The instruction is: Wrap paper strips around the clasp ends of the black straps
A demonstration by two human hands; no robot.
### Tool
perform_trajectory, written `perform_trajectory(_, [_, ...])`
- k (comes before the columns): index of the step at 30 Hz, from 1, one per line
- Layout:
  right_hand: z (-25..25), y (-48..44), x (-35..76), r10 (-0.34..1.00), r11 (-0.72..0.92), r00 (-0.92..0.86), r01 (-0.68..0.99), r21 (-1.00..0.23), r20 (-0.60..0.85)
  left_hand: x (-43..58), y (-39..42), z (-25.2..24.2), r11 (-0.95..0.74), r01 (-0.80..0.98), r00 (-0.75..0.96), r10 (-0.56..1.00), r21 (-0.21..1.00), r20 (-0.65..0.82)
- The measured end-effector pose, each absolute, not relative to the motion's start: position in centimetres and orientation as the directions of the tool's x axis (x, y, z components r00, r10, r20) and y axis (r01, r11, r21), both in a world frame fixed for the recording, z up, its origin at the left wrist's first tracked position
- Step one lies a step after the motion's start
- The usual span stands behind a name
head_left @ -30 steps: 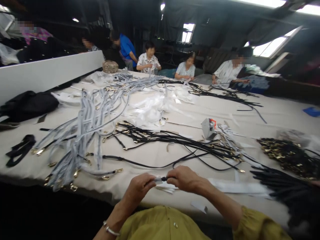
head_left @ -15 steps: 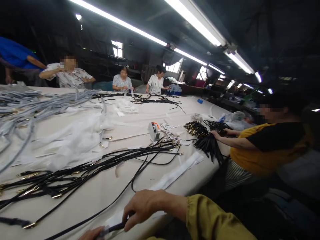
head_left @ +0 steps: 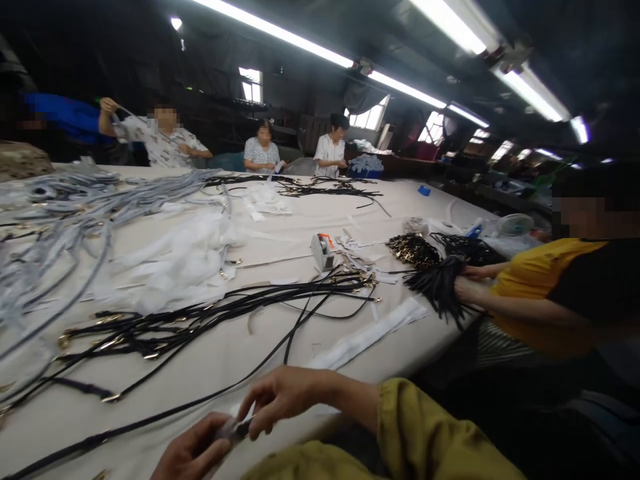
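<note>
My left hand [head_left: 194, 448] comes in at the bottom edge, its fingers closed around a piece of pale translucent wrap [head_left: 228, 432]. A short dark end of a black strap [head_left: 243, 429] sticks out of that wrap. My right hand [head_left: 280, 400] pinches this end between thumb and fingers, close beside the left. Beyond both hands, one long black strap [head_left: 200, 400] runs across the table. A bundle of black straps with gold clasps [head_left: 240, 297] lies farther back.
On the white table [head_left: 310, 327] are a tape dispenser [head_left: 321, 252], paper strips [head_left: 373, 333], a heap of thin white sheets [head_left: 170, 260] and grey straps [head_left: 107, 200]. At right, a co-worker in yellow and black [head_left: 550, 293] handles black straps [head_left: 440, 287]. Other people work along the far side.
The view has turned left, so the scene sits farther right. My left hand has come farther into view, and my hands are closer together at the wrapped strap end. The right-hand co-worker's hands remain on the straps.
</note>
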State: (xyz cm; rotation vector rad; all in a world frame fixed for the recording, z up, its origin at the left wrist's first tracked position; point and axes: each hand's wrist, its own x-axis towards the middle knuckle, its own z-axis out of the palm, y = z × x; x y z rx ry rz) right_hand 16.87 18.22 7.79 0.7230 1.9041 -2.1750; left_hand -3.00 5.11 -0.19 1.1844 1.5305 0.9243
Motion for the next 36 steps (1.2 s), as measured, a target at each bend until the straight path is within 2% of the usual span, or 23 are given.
perform_trajectory(1, [7.6, 18.3, 17.1, 0.181, -0.265, -0.874, 0.399, -0.878, -0.452, -2.9, 5.0, 0.4, 0.198, 0.293, -0.102, 0.979, 0.935, -0.175])
perform_trajectory(3, [7.3, 18.2, 17.4, 0.256, -0.358, -0.845, 0.367, -0.859, -0.469, -2.3, 5.1, 1.6, 0.1, 0.383, -0.111, 0.992, 0.918, -0.062])
perform_trajectory(5, [7.2, 18.3, 17.4, 0.312, -0.403, -0.811, 0.359, -0.842, -0.495, -1.7, 5.5, 2.8, 0.029, 0.418, -0.098, 0.995, 0.908, 0.014])
perform_trajectory(7, [7.1, 18.5, 17.2, 0.324, -0.396, -0.799, 0.371, -0.84, -0.506, -1.2, 6.0, 3.6, 0.024, 0.403, -0.09, 0.996, 0.915, 0.014])
perform_trajectory(10, [7.0, 19.0, 16.8, 0.367, -0.26, -0.772, 0.451, -0.854, -0.52, -0.9, 6.4, 4.1, 0.132, 0.242, -0.092, 0.989, 0.961, -0.113])
perform_trajectory(13, [7.3, 19.2, 16.4, 0.46, 0.058, -0.775, 0.513, -0.856, -0.433, -0.5, 6.2, 3.8, 0.274, -0.043, 0.003, 0.962, 0.961, -0.274])
perform_trajectory(15, [7.4, 19.2, 16.1, 0.472, 0.241, -0.815, 0.486, -0.84, -0.336, -0.1, 6.0, 3.5, 0.329, -0.183, 0.069, 0.944, 0.927, -0.321])
perform_trajectory(17, [7.3, 19.1, 15.8, 0.473, 0.251, -0.825, 0.462, -0.851, -0.309, 0.2, 5.9, 3.3, 0.32, -0.211, 0.053, 0.947, 0.923, -0.317])
perform_trajectory(19, [6.8, 19.0, 15.7, 0.418, 0.088, -0.821, 0.463, -0.882, -0.389, 0.2, 5.7, 3.4, 0.26, -0.081, -0.056, 0.963, 0.962, -0.265])
perform_trajectory(21, [6.2, 19.1, 15.6, 0.295, -0.078, -0.814, 0.501, -0.862, -0.5, -0.1, 5.4, 3.5, 0.19, 0.156, -0.183, 0.97, 0.969, -0.161])
perform_trajectory(23, [5.4, 19.0, 15.6, 0.212, -0.106, -0.801, 0.551, -0.828, -0.56, -0.5, 4.9, 3.5, 0.151, 0.341, -0.237, 0.969, 0.928, -0.071])
perform_trajectory(29, [3.7, 16.7, 13.6, 0.292, 0.081, -0.794, 0.577, -0.813, -0.534, 0.2, 4.1, 2.4, 0.173, 0.543, -0.312, 0.95, 0.822, 0.006])
perform_trajectory(33, [4.1, 15.8, 12.3, 0.284, 0.276, -0.838, 0.537, -0.797, -0.466, -0.2, 3.1, 1.8, 0.099, 0.806, -0.319, 0.903, 0.584, 0.288])
perform_trajectory(36, [5.4, 17.4, 12.5, 0.294, 0.446, -0.865, 0.501, -0.742, -0.407, -2.4, 1.3, 1.8, 0.13, 0.897, -0.344, 0.805, 0.423, 0.483])
